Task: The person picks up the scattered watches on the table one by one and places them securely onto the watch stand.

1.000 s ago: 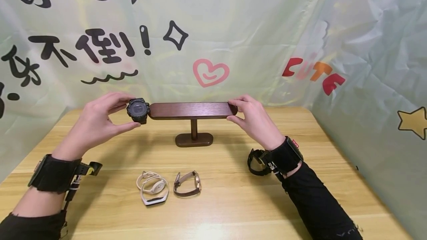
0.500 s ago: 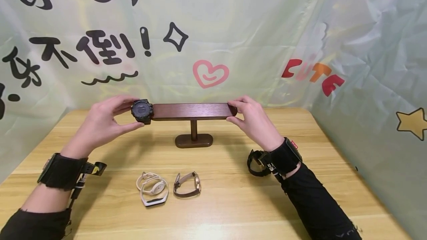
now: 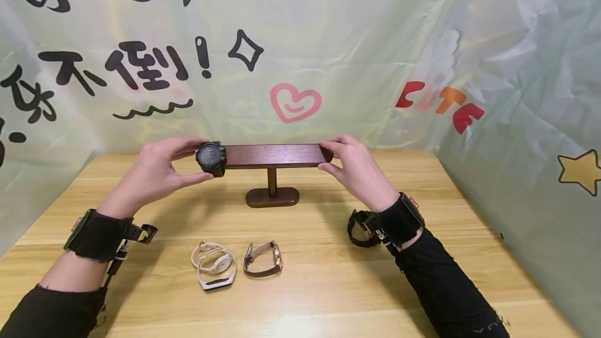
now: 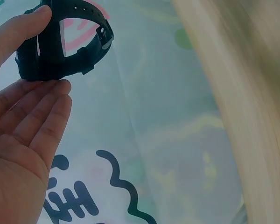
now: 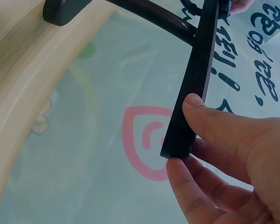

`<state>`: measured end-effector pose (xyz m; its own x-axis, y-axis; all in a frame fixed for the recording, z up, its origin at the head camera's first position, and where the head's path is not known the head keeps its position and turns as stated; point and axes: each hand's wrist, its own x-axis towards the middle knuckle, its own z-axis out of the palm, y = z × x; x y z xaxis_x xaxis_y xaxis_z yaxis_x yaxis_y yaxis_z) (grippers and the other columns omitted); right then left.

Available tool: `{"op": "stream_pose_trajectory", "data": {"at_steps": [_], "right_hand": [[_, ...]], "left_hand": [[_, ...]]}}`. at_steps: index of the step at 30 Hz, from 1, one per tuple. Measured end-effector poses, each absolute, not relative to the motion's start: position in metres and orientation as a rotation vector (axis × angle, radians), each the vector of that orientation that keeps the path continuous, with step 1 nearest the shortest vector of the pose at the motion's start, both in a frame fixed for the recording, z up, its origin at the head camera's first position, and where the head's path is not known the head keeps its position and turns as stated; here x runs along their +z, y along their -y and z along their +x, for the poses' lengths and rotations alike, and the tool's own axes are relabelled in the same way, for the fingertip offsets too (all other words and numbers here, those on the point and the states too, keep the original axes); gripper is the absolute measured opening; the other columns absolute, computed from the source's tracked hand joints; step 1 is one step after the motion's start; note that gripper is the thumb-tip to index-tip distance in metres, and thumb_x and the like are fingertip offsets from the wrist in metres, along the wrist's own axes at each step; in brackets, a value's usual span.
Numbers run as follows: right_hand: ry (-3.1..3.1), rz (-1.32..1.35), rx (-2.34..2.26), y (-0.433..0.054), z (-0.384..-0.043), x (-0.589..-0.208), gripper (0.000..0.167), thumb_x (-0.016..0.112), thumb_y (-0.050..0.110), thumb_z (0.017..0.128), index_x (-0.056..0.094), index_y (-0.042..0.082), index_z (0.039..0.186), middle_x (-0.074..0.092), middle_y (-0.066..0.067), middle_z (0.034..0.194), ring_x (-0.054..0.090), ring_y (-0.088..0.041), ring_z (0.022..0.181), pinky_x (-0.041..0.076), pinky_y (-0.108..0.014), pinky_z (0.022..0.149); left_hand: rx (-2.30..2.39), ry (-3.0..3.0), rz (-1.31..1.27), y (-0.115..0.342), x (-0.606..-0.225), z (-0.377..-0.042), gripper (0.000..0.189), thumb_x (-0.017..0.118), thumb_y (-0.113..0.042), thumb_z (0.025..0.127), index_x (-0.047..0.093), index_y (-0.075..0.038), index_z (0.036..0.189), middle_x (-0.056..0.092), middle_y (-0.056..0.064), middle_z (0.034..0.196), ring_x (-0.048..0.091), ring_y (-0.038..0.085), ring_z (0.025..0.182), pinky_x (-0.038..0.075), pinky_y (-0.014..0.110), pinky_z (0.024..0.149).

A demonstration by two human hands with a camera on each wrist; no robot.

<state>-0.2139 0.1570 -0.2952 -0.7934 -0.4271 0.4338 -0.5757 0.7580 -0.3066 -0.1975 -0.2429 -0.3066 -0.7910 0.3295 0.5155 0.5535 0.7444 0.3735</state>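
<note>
My left hand (image 3: 157, 171) pinches a black digital watch (image 3: 211, 158) between thumb and fingertips. The watch sits around the left end of a dark wooden display stand's bar (image 3: 272, 155), its face toward me. In the left wrist view the buckled strap loop (image 4: 91, 60) hangs below the case, with the thumb on one side and fingers on the other. At the bar's right end, my right hand (image 3: 354, 171) grips it between thumb and fingers. The right wrist view shows the thumb on the bar's (image 5: 191, 93) near side and fingers at its end. The stand's base (image 3: 272, 197) rests on the table.
On the wooden table (image 3: 310, 254) lie white wristbands (image 3: 217, 266) and a brown-strapped watch (image 3: 264, 260) in front of the stand. A black-strapped watch (image 3: 360, 229) lies partly behind my right wrist. A printed cloth backdrop (image 3: 357, 30) stands behind and at the sides.
My left hand has slid the black watch rightward along the bar, and it covers more of the left end. My right hand stays at the right end; the stand has not moved.
</note>
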Motion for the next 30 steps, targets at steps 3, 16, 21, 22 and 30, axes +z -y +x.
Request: {"op": "stream_pose_trajectory", "data": {"at_steps": [3, 16, 21, 22, 30], "right_hand": [[2.612, 0.778, 0.608, -0.157, -0.214, -0.296, 0.050, 0.085, 0.014, 0.093, 0.069, -0.004, 0.138, 0.069, -0.019, 0.127, 0.068, -0.032, 0.110, 0.062, -0.042, 0.094], [2.620, 0.773, 0.590, -0.157, -0.213, -0.296, 0.050, 0.085, 0.013, 0.094, 0.069, -0.003, 0.139, 0.069, -0.018, 0.128, 0.068, -0.032, 0.112, 0.061, -0.042, 0.095], [2.627, 0.768, 0.585, -0.157, -0.213, -0.296, 0.050, 0.085, 0.014, 0.094, 0.069, -0.003, 0.139, 0.069, -0.018, 0.128, 0.068, -0.032, 0.113, 0.061, -0.042, 0.096], [2.627, 0.768, 0.585, -0.157, -0.213, -0.297, 0.050, 0.085, 0.014, 0.094, 0.069, -0.003, 0.139, 0.069, -0.018, 0.128, 0.068, -0.032, 0.113, 0.061, -0.042, 0.096], [2.609, 0.783, 0.586, -0.157, -0.213, -0.296, 0.050, 0.085, 0.013, 0.094, 0.069, -0.004, 0.138, 0.069, -0.018, 0.127, 0.068, -0.032, 0.113, 0.061, -0.042, 0.096]], "left_hand": [[-0.734, 2.527, -0.703, 0.239, -0.305, -0.198, 0.068, 0.100, -0.019, 0.076, 0.071, -0.010, 0.137, 0.076, 0.014, 0.133, 0.075, 0.039, 0.120, 0.060, 0.055, 0.102], [-0.644, 2.513, -0.787, 0.226, -0.302, -0.202, 0.066, 0.099, -0.019, 0.076, 0.071, -0.008, 0.134, 0.076, 0.015, 0.131, 0.072, 0.043, 0.120, 0.059, 0.062, 0.104], [-0.608, 2.498, -0.829, 0.218, -0.301, -0.205, 0.066, 0.099, -0.018, 0.075, 0.071, -0.007, 0.134, 0.077, 0.016, 0.129, 0.073, 0.040, 0.120, 0.058, 0.061, 0.103], [-0.600, 2.498, -0.833, 0.216, -0.301, -0.206, 0.066, 0.099, -0.019, 0.075, 0.071, -0.007, 0.134, 0.077, 0.016, 0.129, 0.073, 0.040, 0.119, 0.059, 0.060, 0.103], [-0.585, 2.498, -0.853, 0.205, -0.301, -0.210, 0.065, 0.099, -0.022, 0.076, 0.071, -0.006, 0.133, 0.078, 0.015, 0.126, 0.075, 0.035, 0.111, 0.062, 0.054, 0.095]]}}
